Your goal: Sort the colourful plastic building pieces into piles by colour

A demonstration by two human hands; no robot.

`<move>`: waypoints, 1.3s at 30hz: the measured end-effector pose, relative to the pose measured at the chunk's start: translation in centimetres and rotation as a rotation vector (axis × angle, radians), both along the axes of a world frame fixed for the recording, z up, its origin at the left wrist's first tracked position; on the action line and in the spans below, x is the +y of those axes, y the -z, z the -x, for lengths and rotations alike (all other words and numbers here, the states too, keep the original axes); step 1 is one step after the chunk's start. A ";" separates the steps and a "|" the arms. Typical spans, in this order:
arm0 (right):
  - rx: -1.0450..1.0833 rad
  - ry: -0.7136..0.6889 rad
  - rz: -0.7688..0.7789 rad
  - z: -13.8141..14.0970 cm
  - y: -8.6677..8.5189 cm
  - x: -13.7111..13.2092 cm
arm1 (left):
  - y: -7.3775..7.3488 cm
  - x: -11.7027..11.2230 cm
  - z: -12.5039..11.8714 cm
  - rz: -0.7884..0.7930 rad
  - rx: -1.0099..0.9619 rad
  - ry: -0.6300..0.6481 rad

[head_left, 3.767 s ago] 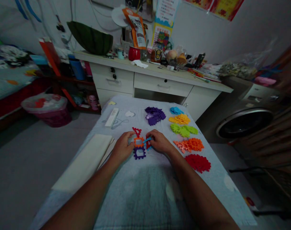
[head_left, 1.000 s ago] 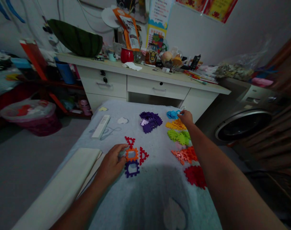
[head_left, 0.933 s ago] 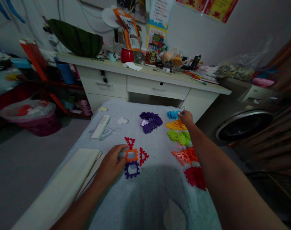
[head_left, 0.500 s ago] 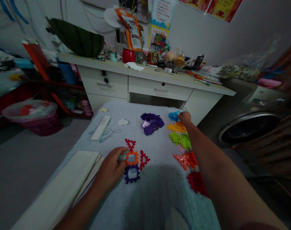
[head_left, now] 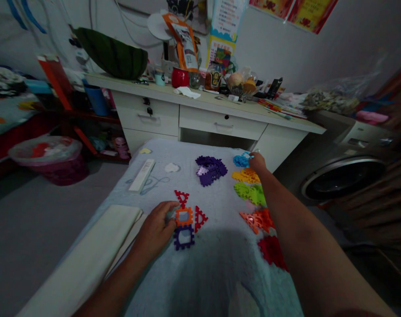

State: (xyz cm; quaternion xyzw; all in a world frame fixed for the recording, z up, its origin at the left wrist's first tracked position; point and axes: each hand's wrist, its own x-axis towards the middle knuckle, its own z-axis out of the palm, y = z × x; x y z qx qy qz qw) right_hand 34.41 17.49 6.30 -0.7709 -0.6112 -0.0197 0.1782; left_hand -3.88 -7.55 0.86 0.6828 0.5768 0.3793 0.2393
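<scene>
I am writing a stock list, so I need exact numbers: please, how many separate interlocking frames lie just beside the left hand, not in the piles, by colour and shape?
Red triangular frames: 2
Orange square frame: 1
Purple square frame: 1
Total: 4

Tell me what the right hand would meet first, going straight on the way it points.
The right hand would likely meet the pile of blue toothed plastic pieces, though actual contact is unclear.

Hands (head_left: 159,222) and forearms (head_left: 121,275) are bare, with perhaps a dark sleeve (head_left: 348,311).
</scene>
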 end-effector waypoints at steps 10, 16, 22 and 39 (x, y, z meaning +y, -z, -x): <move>0.223 0.018 -0.199 -1.7 -1.1 -3.4 | 0.2 0.1 0.0 -0.020 -0.038 0.027; 0.385 -0.082 -0.269 1.3 -1.5 -6.3 | 0.3 0.2 -0.2 -0.017 -0.032 0.029; 0.486 -0.483 -0.096 9.3 -1.3 -13.0 | 0.1 0.1 -0.2 -0.024 -0.043 0.019; 0.123 -0.850 0.216 16.9 1.9 -23.9 | -0.5 -0.2 -0.3 -0.083 0.087 0.092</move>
